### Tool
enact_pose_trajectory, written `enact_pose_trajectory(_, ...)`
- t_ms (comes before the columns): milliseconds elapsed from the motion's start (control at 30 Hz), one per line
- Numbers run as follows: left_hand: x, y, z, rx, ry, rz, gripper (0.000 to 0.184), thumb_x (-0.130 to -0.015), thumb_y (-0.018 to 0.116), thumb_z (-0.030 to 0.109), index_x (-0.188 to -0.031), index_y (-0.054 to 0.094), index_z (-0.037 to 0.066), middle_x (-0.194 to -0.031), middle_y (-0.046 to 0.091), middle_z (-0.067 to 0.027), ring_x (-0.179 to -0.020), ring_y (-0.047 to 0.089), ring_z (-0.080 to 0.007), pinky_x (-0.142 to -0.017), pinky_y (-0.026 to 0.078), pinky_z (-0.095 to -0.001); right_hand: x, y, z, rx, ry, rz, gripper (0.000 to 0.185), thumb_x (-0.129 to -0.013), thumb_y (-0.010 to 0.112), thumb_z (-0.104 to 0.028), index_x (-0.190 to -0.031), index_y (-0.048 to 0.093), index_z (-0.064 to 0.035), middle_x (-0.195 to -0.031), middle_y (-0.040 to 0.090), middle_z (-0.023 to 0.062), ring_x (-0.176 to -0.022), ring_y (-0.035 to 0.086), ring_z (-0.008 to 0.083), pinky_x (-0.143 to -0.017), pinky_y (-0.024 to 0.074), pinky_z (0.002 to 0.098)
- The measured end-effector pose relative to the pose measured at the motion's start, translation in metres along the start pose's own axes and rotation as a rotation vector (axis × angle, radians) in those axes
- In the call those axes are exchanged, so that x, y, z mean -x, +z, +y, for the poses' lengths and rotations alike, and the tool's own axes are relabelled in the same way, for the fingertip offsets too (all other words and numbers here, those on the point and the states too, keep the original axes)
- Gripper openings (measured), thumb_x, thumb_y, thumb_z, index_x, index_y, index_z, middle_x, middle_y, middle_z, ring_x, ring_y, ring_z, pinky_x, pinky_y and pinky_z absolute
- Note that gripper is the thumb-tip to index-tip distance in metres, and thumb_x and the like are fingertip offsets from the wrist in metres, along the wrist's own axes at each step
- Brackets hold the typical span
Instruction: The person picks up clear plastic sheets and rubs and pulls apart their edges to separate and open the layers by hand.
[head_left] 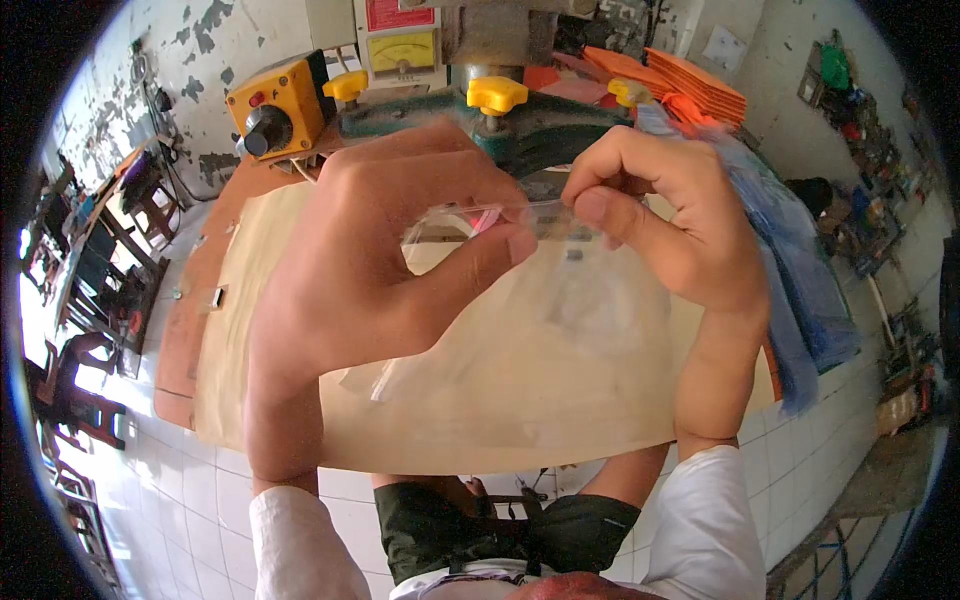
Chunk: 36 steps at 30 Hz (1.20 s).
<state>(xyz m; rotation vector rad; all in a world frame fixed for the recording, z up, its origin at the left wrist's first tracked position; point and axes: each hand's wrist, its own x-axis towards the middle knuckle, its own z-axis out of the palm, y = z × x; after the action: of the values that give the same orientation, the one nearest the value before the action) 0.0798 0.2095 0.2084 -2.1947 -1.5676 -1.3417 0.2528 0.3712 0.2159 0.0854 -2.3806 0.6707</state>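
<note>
My left hand [365,240] is raised over the table, thumb and fingertips closed on the edge of a thin clear plastic piece [550,205]. A small pink bit [485,219] shows beside those fingertips. My right hand [675,215] pinches the other end of the same edge between thumb and curled fingers, so the edge is stretched between both hands. See-through and hard to outline, the plastic seems to hang down in front of the tan sheet [480,420] covering the table. Whether it is a bag or a flat sheet, I cannot tell.
Behind my hands stands a machine with yellow star knobs [497,96] and a green base. An orange control box [277,105] is at its left. Stacked orange pieces [697,85] lie back right; blue plastic sheets [805,300] drape over the table's right side.
</note>
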Motion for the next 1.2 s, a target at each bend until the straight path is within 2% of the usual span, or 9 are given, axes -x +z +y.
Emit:
enact_pose_trajectory(67,-0.001,-0.002,0.0,-0.063,0.051,-0.045,0.018,-0.077,0.073,0.011,-0.091,0.07,0.0,-0.082,0.066,-0.0084,-0.072,0.062,-0.0166,-0.068,0.049,-0.0293,0.001,-0.001,0.0,0.001,0.056,-0.053,0.016,-0.09,0.063,-0.014,-0.087,0.063,0.0015,-0.079,0.062,0.0029,-0.063,0.054,0.0076,-0.056,0.0433,0.0211)
enact_pose_trajectory(200,0.002,-0.004,0.004,0.039,-0.056,-0.048,0.022,-0.077,0.073,0.011,-0.096,0.07,0.0,-0.084,0.067,-0.0084,-0.07,0.06,-0.0148,-0.066,0.048,-0.0277,0.0,0.0,0.003,0.002,0.02,-0.026,0.017,-0.091,0.063,-0.016,-0.088,0.062,0.0008,-0.08,0.06,0.0016,-0.062,0.051,0.0062,-0.054,0.0416,0.0208)
enact_pose_trajectory(367,0.002,-0.011,0.006,0.033,-0.224,-0.124,0.022,-0.081,0.071,0.009,-0.1,0.068,-0.001,-0.084,0.066,-0.0057,-0.067,0.055,-0.0103,-0.06,0.043,-0.024,-0.001,0.0,0.007,-0.021,-0.036,0.053,0.017,-0.092,0.063,-0.017,-0.09,0.061,0.0001,-0.078,0.057,-0.0007,-0.061,0.047,0.0043,-0.052,0.0364,0.0195)
enact_pose_trajectory(467,0.002,-0.008,0.004,0.059,-0.26,-0.108,0.019,-0.083,0.068,0.007,-0.101,0.068,-0.001,-0.086,0.065,-0.0049,-0.071,0.057,-0.0103,-0.063,0.045,-0.0231,-0.003,0.004,0.013,-0.042,-0.096,0.093,0.016,-0.091,0.062,-0.015,-0.089,0.061,0.0005,-0.078,0.057,-0.0011,-0.061,0.045,0.0034,-0.052,0.0344,0.0192)
enact_pose_trajectory(767,0.003,-0.002,0.003,0.257,-0.216,-0.012,0.012,-0.083,0.066,0.002,-0.095,0.065,-0.002,-0.09,0.063,-0.0074,-0.09,0.061,-0.0155,-0.074,0.049,-0.0247,-0.002,0.005,0.003,-0.04,-0.062,0.06,0.009,-0.087,0.059,-0.007,-0.085,0.061,0.0013,-0.072,0.056,-0.001,-0.058,0.044,0.0024,-0.052,0.0333,0.0189)
enact_pose_trajectory(867,0.002,-0.009,-0.002,0.097,-0.092,-0.116,0.012,-0.083,0.065,0.0,-0.094,0.065,-0.003,-0.091,0.063,-0.0084,-0.089,0.062,-0.0169,-0.078,0.049,-0.0258,-0.002,0.006,0.004,-0.036,-0.102,0.067,0.008,-0.086,0.059,-0.006,-0.085,0.061,0.0014,-0.071,0.056,-0.0011,-0.057,0.044,0.0024,-0.051,0.0334,0.0191)
enact_pose_trajectory(967,0.002,-0.008,0.004,0.127,-0.185,-0.117,0.012,-0.082,0.067,0.001,-0.094,0.065,-0.004,-0.091,0.063,-0.009,-0.087,0.061,-0.0161,-0.078,0.048,-0.0269,-0.003,0.007,0.002,-0.042,-0.099,0.06,0.008,-0.085,0.059,-0.006,-0.084,0.061,0.0014,-0.069,0.056,-0.0008,-0.056,0.044,0.0027,-0.05,0.0334,0.0194)
enact_pose_trajectory(1100,0.004,0.0,-0.003,0.225,-0.182,-0.054,0.015,-0.083,0.069,0.005,-0.095,0.065,-0.003,-0.09,0.063,-0.0091,-0.085,0.06,-0.0143,-0.072,0.047,-0.0256,-0.002,0.006,0.0,-0.009,-0.12,0.066,0.008,-0.085,0.059,-0.006,-0.084,0.061,0.0014,-0.068,0.056,-0.0003,-0.055,0.044,0.003,-0.049,0.0333,0.0197)
enact_pose_trajectory(1200,0.002,-0.005,0.004,0.274,-0.222,-0.107,0.018,-0.082,0.07,0.006,-0.098,0.065,-0.003,-0.093,0.063,-0.0093,-0.088,0.061,-0.0142,-0.073,0.05,-0.0259,-0.003,0.007,-0.001,-0.009,-0.116,0.115,0.004,-0.081,0.062,-0.007,-0.08,0.061,-0.0028,-0.06,0.052,0.0021,-0.051,0.047,0.0082,-0.047,0.0362,0.0248)
